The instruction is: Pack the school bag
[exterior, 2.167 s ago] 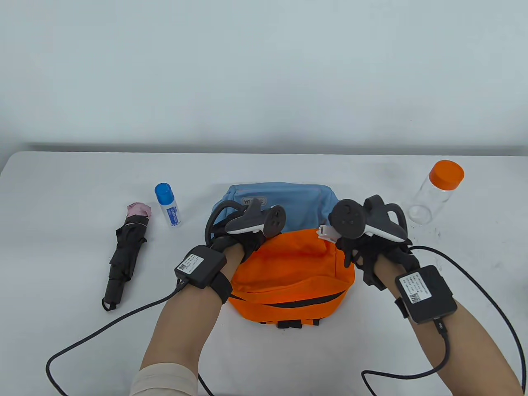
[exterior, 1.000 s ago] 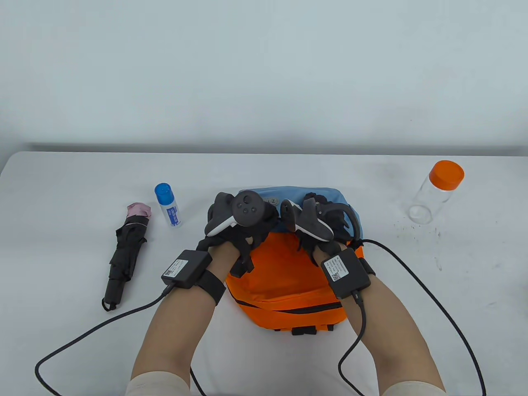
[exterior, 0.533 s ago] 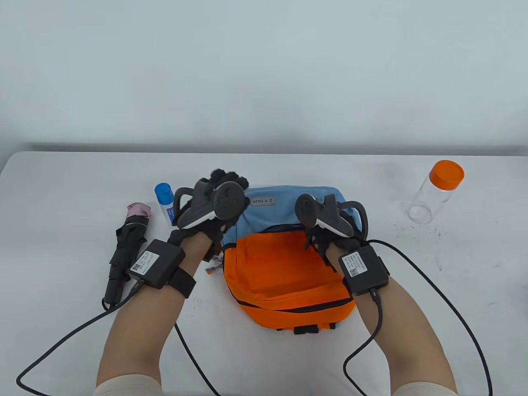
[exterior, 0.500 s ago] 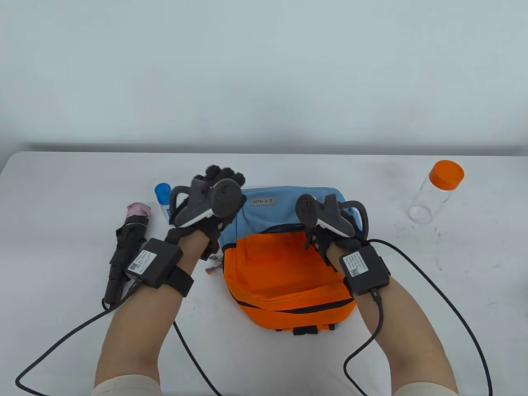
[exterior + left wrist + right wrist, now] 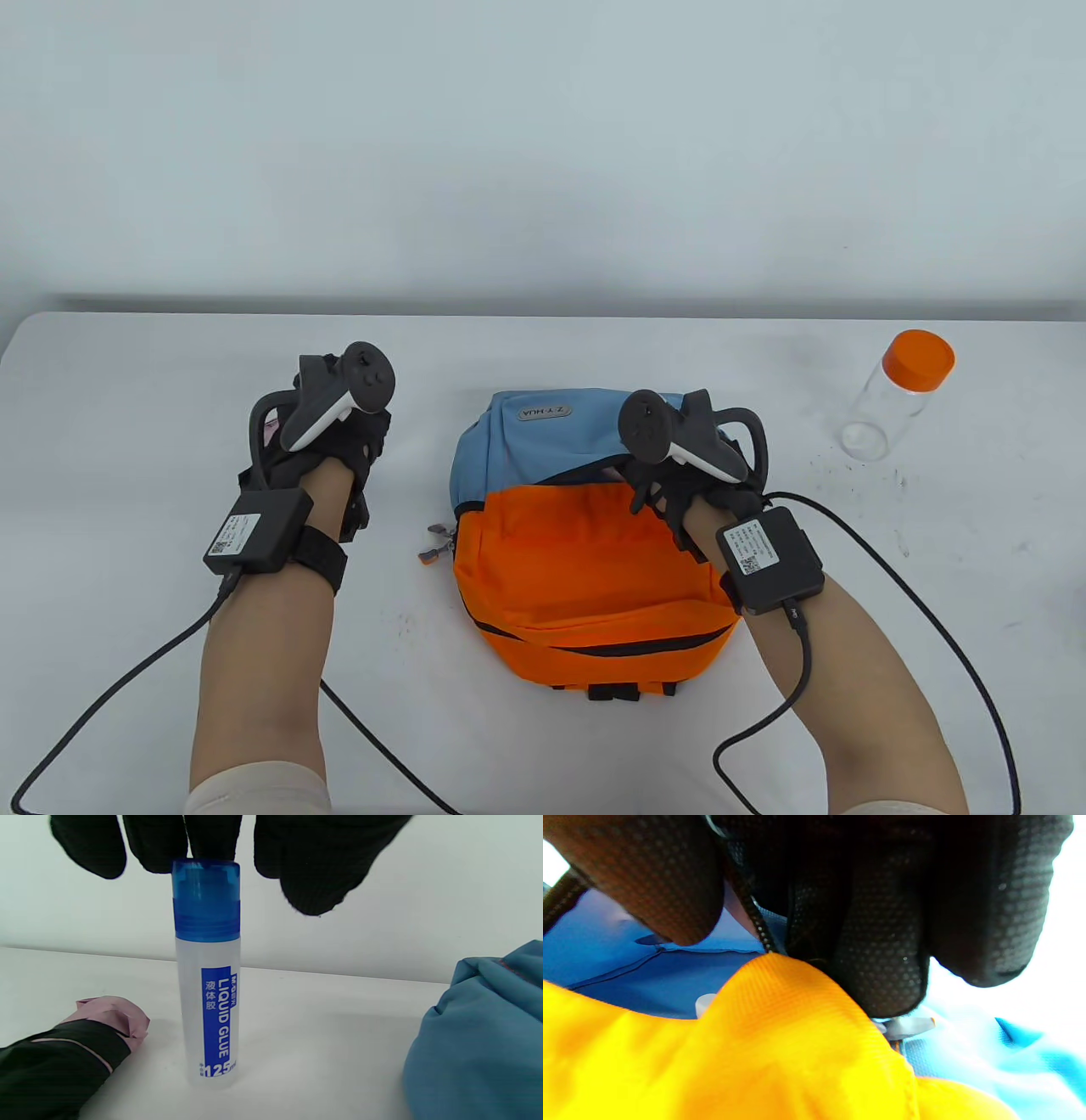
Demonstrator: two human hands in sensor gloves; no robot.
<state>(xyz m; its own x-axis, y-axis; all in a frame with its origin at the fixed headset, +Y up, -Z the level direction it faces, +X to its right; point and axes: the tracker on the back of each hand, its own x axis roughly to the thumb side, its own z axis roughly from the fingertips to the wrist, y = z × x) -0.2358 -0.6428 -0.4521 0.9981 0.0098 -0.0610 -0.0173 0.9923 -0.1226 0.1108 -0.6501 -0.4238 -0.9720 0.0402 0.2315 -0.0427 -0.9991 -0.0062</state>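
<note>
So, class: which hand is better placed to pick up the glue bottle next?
The left hand. It hovers directly over the blue cap of the upright glue bottle. The right hand is busy pinching the bag's opening.

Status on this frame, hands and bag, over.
Left hand open above glue bottle. Right hand grips backpack opening. Umbrella beside glue; nothing blocking.

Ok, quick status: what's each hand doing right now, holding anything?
Left hand: open, fingers just above the glue bottle cap, not gripping yet.
Right hand: gripping the orange edge of the school bag opening.
</note>
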